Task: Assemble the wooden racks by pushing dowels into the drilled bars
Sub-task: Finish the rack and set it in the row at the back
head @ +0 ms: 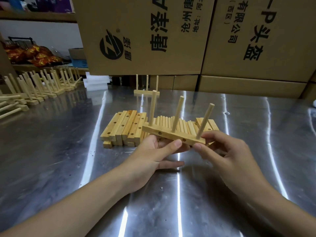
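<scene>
Dowels point(177, 115), three, stand in the drilled bar point(172, 134) pinched by left grip point(153, 151) and right grip point(227, 154).

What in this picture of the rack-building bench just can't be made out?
All in the head view:
- Underside of the held bar: covered by the left hand and right hand pinching it.
- Loose dowels: partly behind that bar, so they cannot be counted.
- Row of finished racks: cut off by the left edge.
- White object: cut off by the right edge, unidentifiable.
</scene>
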A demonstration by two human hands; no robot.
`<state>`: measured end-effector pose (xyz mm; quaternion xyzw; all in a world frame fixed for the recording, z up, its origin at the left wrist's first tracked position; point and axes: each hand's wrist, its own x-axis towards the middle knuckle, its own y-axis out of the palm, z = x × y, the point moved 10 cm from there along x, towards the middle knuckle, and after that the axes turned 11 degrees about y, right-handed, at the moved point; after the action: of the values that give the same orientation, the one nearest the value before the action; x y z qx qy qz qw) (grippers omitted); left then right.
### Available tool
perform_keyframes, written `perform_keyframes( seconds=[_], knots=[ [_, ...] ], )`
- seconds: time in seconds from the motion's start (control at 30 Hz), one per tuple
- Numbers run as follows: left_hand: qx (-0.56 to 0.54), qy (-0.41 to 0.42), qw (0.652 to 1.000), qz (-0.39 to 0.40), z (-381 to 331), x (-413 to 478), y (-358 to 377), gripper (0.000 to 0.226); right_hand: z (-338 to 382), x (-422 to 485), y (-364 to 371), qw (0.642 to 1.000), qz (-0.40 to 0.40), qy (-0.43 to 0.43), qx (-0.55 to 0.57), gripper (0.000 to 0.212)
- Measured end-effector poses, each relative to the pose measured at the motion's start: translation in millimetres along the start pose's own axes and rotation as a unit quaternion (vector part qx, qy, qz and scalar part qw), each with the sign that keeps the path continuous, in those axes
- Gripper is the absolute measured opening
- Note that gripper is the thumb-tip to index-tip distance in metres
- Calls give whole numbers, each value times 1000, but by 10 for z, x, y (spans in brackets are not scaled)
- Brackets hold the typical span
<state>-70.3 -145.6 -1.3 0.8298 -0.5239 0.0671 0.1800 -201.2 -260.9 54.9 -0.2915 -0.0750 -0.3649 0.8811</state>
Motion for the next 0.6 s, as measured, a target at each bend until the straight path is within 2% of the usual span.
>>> perform_keyframes(
  seconds=[0.1, 0.23, 0.37, 0.5, 0.6],
  knots=[
    [27, -8, 1000, 11, 44, -26, 32, 43, 7, 99, -206, 998, -25, 21, 56, 29],
    [85, 7, 996, 22, 41, -10, 41, 19, -21, 572, -523, 995, -59, 39, 73, 29],
    [122, 44, 991, 34, -10, -10, 56, 10, -266, 1333, -565, 995, -84, 48, -15, 17],
    [164, 57, 983, 63, -37, -39, 119, 9, -779, 2028, -456, 984, -92, 106, -106, 34],
    [173, 46, 981, 68, -32, -46, 116, 12, -1209, 2401, -238, 972, -67, 156, -161, 30]
  ],
)
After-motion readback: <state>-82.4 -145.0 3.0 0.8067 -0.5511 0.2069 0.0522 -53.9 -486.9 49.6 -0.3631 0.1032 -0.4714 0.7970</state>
